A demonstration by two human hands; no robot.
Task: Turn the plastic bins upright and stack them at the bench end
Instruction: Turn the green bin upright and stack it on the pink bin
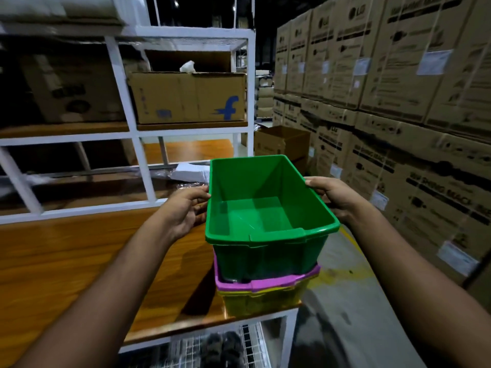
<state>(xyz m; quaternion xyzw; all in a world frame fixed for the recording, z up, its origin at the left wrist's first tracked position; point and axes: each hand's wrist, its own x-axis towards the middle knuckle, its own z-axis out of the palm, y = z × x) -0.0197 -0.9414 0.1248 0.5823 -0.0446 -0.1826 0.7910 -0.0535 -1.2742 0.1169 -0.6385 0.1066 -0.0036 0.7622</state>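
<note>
An upright green bin (265, 216) sits partly nested in a pink bin (268, 282), which sits in a yellow bin (260, 301). The stack stands at the right end of the wooden bench (93, 261). My left hand (186, 211) grips the green bin's left rim, thumb on top and fingers curled against the outer wall. Over on the right rim, my right hand (332, 197) grips it the same way. The green bin is empty and tilted slightly.
A white metal rack (138, 144) behind the bench holds cardboard boxes (186, 96). Tall stacked cartons (398, 102) wall off the right side beyond a concrete aisle (345, 314). A wire shelf (212, 349) with dark items lies under the bench.
</note>
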